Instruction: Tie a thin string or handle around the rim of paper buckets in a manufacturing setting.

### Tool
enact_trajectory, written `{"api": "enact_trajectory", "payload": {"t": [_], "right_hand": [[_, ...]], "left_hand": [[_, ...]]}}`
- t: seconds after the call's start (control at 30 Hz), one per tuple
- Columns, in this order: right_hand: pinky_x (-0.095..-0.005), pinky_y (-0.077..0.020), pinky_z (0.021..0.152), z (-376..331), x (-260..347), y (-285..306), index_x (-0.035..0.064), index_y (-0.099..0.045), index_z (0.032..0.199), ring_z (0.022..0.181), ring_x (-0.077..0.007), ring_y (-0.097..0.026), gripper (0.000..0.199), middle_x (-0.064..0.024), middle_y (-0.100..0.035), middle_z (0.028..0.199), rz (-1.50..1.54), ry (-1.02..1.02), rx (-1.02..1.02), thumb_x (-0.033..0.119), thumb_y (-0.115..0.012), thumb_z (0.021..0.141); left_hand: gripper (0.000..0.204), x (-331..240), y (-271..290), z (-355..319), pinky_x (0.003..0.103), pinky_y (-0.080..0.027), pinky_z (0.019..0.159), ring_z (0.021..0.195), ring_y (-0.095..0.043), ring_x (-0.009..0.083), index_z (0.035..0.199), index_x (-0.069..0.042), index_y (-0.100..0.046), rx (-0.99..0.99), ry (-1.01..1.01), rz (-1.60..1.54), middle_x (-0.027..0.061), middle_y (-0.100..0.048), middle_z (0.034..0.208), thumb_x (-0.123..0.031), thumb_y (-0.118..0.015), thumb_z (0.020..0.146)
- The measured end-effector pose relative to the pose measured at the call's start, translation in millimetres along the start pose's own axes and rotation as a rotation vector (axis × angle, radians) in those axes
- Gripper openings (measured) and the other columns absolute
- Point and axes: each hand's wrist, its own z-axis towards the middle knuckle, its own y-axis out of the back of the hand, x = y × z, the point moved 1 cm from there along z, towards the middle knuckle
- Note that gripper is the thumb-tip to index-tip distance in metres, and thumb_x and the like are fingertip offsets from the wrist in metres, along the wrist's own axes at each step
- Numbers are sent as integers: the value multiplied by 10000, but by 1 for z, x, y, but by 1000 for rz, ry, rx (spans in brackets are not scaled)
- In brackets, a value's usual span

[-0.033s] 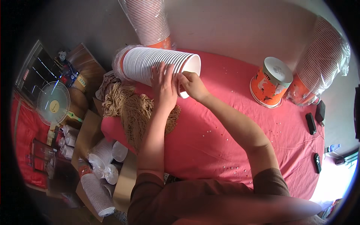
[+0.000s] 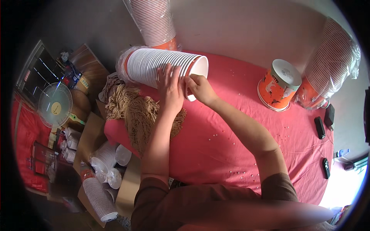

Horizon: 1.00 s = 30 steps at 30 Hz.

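Stack: tubs (image 2: 154,63) nested on their side at upper centre, mouths facing right, probably so the rims lie within reach.
Left hand (image 2: 169,86): fingers extended, flat against the stack's near side, holding nothing in a grip; it seems to brace the tubs against rolling.
Right hand (image 2: 201,89): fingers curled, apparently pinching the near rim of the end tub (image 2: 201,65); the thumb's exact place is unclear.
Orange tub (image 2: 271,92): upside down at upper right, perhaps for stability on its wide rim.
Yarn (image 2: 131,111): heaped just below the stack.
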Motion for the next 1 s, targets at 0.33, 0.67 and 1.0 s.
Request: {"api": "enact_trajectory", "payload": {"t": [0.33, 0.67, 1.0], "right_hand": [[-316, -432, 560, -84, 22, 97, -34, -569, 855, 631, -86, -491, 239, -19, -524, 648, -198, 53, -88, 154, -535, 997], [-265, -483, 730, -122, 66, 160, -37, -615, 1077, 814, -80, -558, 183, -33, -625, 848, -188, 35, -200, 118, -548, 1008], [-403, -550, 676, -143, 100, 140, 30, -695, 947, 769, -304, -688, 155, -111, -708, 871, -671, 405, 131, 119, -729, 825]], "left_hand": [[443, -2, -1, 0, 629, -302, 1109, 1421, -241, 516, 1392, -76, -451, 3, -14, -70, 199, -335, 1523, -157, -544, 966], [372, -19, 8, -2, 508, -382, 1080, 1321, -446, 395, 1262, -11, -581, -153, -101, -164, 189, -500, 1404, -134, -613, 913], [341, -82, 16, -13, 401, -544, 887, 1081, -624, 319, 1108, -18, -638, 91, -351, -492, 140, -586, 1260, 67, -607, 780]]}}
